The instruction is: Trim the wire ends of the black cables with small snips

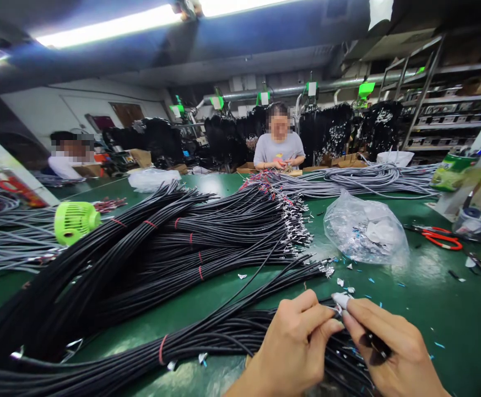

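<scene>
Left hand [300, 336] and right hand [389, 339] pinch a cable end [338, 309], right fingers also round a tool [376, 347]; likely light, springy, fragile-tipped: best held behind the tip.

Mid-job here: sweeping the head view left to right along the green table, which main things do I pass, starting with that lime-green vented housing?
Lime-green vented housing → left hand → clear plastic bag of scraps → red-handled hand tool.

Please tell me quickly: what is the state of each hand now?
Left hand: closed, pinching a cable end.
Right hand: closed, at the same cable end, with a dark object tucked in it.
</scene>
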### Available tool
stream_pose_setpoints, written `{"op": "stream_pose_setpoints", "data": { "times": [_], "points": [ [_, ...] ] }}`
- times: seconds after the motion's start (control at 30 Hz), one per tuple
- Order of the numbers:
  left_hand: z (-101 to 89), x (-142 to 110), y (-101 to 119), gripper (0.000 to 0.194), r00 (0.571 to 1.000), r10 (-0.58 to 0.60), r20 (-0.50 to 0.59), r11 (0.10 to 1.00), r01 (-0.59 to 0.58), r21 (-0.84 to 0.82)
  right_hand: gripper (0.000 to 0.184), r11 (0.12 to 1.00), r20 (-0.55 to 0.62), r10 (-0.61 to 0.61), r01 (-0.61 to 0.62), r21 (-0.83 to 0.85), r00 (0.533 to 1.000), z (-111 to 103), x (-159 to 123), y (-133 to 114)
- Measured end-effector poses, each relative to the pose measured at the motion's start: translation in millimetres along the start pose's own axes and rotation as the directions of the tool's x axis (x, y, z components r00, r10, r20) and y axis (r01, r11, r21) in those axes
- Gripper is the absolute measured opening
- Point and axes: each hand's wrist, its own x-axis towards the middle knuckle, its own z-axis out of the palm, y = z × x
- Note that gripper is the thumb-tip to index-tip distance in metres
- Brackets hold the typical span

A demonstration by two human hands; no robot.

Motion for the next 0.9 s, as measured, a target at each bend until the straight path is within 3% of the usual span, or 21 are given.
{"op": "stream_pose_setpoints", "data": {
  "times": [0.17, 0.43, 0.77, 0.83, 0.9],
  "points": [
    [-2.4, 1.2, 1.3, 0.023, 0.999, -0.042, -0.031, 0.998, 0.04, -0.057, 0.017, 0.985, 0.036, 0.122, -0.125, 0.118, 0.992, -4.9, 6.9, -5.9],
    [-1.9, 2.0, 4.0, 0.02, 0.995, -0.095, -0.019, 0.992, 0.093, -0.088, 0.007, 0.96, -0.079, 0.229, -0.212, 0.184, 0.97, -6.3, 6.4, -9.1],
    [3.4, -0.1, 4.4, 0.019, 0.982, -0.183, 0.055, 0.981, 0.186, -0.061, 0.015, 0.982, -0.146, 0.178, -0.167, 0.086, 0.973, -5.5, -3.4, -10.4],
    [1.8, 0.6, 3.5, 0.019, 0.981, -0.186, 0.048, 0.979, 0.189, -0.077, 0.012, 0.967, -0.105, 0.226, -0.21, 0.145, 0.969, -3.8, -0.9, -6.4],
    [-0.8, 1.6, 2.3, 0.02, 0.985, -0.169, 0.043, 0.978, 0.173, -0.118, 0.011, 0.926, 0.01, 0.295, -0.288, 0.243, 0.956, -2.5, 2.4, -1.6]
  ]
}}
